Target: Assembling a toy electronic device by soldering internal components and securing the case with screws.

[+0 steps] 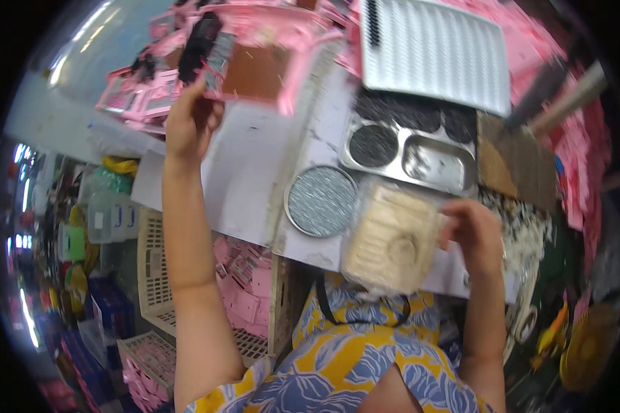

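My left hand (193, 127) reaches up at the far left, its fingers closed at the corner of a pink plastic frame (293, 82) with a brown panel in it. The frame is smeared by motion. My right hand (474, 230) hovers with loosely bent fingers at the right side of a cream-coloured block (393, 241) wrapped in clear plastic, and I see nothing in its grip. Left of the block stands a round dish (321, 201) full of small silvery pins. Behind it lies a metal compartment tray (437, 180) holding dark small parts; one compartment shows only a few pieces.
A white ribbed tray (434, 55) lies at the back. Pink plastic parts (151, 93) are heaped at the back left, with more pink pieces (248, 296) in a crate (160, 268) below. Brown cardboard (520, 165) stands right of the metal tray.
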`<state>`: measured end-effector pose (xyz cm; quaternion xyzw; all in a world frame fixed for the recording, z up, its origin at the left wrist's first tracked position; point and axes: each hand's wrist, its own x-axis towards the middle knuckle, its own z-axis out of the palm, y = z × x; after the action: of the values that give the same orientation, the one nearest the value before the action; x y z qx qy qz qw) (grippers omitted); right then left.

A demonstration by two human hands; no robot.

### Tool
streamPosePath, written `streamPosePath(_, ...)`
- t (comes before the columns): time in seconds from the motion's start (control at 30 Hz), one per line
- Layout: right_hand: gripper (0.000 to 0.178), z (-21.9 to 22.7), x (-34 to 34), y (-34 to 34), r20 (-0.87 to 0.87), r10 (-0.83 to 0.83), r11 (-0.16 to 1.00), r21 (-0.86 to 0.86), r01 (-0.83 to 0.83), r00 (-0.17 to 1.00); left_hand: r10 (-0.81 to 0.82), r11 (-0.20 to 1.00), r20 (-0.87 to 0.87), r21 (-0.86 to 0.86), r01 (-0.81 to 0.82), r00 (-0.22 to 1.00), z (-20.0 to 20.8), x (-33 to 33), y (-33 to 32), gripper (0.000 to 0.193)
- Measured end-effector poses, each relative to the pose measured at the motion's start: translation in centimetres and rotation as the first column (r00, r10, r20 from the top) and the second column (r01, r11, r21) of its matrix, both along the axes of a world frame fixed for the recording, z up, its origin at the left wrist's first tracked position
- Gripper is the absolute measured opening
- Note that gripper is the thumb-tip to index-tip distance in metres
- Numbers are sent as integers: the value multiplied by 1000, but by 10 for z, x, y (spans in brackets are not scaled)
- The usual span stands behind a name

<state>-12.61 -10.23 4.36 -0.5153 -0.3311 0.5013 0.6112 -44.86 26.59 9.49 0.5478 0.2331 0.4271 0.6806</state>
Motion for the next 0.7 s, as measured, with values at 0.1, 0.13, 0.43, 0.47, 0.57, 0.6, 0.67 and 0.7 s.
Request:
streamPosePath(0.1, 81, -43, -16, 25, -541, 265, 955, 33, -294, 798, -368, 927, -199, -157, 341, 908, -42, 31, -96, 32)
streamPosePath(0.13, 81, -33, -35, 27, -710, 67, 990, -41, -137, 701, -422, 893, -290, -298, 339, 859, -45, 54, -134, 33)
streamPosePath(0.43, 46, -56, -18, -37, 254, 112, 990, -116, -84, 961, -651, 750, -586, -396, 530, 483, -89, 113, -175, 34)
streamPosePath(0.47, 40, -55, -19, -42, 436, 79, 981, -194, 8, 896, -591, 782, -644, -311, 540, 486, -98, 116, -170, 30)
streamPosePath(0.57, 40, -48, -33, -42, 790, 131, 941, -289, 175, 599, -131, 844, -825, 197, 498, 549, -102, 119, -184, 24)
streamPosePath(0.6, 40, -49, -34, -40, 822, 144, 935, -296, 197, 552, 1, 808, -815, 342, 479, 580, -102, 120, -191, 23)
streamPosePath(0.67, 41, -49, -34, -35, 875, 175, 924, -305, 232, 452, 134, 715, -734, 537, 448, 666, -100, 107, -204, 24)
streamPosePath(0.7, 43, -47, -32, -32, 883, 173, 931, -291, 221, 435, 126, 672, -675, 597, 438, 727, -95, 98, -212, 24)
